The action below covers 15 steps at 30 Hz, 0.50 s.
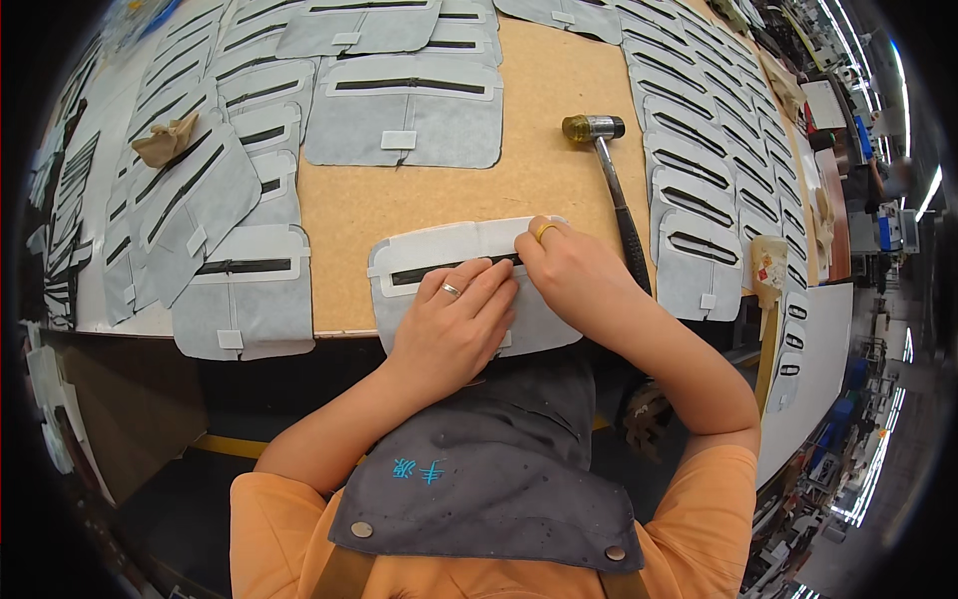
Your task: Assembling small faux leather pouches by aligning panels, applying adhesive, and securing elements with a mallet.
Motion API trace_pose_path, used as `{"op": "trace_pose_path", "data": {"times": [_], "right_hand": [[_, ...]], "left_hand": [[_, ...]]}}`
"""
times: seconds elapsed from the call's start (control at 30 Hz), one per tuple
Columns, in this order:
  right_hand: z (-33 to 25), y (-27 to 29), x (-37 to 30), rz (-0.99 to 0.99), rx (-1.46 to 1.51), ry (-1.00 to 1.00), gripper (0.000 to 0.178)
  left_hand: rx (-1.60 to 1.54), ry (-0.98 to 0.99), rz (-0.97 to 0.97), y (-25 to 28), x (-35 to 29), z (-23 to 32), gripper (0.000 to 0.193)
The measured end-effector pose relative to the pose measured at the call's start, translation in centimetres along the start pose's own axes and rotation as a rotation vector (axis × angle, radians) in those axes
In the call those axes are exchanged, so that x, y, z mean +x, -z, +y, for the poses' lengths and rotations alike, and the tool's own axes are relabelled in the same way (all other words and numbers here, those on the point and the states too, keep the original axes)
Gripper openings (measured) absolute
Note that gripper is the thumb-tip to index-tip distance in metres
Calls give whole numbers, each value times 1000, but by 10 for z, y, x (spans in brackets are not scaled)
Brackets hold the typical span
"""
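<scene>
A grey fabric panel (419, 248) with a white-bordered slot and a black zipper-like strip (414, 277) lies at the table's front edge. My left hand (454, 319) rests on it, fingers stretched out and flat along the strip's lower side. At the strip's right end, my right hand (574, 270) has its fingers bent together in a pinch; what lies between the fingertips is hidden. One right finger wears a yellow band. Right of the panel lies a mallet (611, 165) with a yellow-and-black head, its dark handle reaching toward my right forearm.
Similar panels overlap in rows on the left (239, 309) and right (699, 260); several more lie at the back (403, 120). A crumpled tan piece (166, 140) sits on the left rows. A tan wooden board (539, 120) covers the middle of the table.
</scene>
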State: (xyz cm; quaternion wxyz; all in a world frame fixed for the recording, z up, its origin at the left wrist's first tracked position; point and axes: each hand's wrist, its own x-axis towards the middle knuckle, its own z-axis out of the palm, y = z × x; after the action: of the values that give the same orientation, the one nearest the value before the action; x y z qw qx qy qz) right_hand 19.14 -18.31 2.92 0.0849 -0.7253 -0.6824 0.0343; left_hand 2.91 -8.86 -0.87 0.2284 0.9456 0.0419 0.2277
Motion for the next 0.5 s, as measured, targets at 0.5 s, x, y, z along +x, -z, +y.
{"op": "trace_pose_path", "data": {"times": [0.5], "right_hand": [[3, 47, -43, -128, 223, -202, 28]], "left_hand": [[23, -3, -20, -2, 1, 6, 35]]}}
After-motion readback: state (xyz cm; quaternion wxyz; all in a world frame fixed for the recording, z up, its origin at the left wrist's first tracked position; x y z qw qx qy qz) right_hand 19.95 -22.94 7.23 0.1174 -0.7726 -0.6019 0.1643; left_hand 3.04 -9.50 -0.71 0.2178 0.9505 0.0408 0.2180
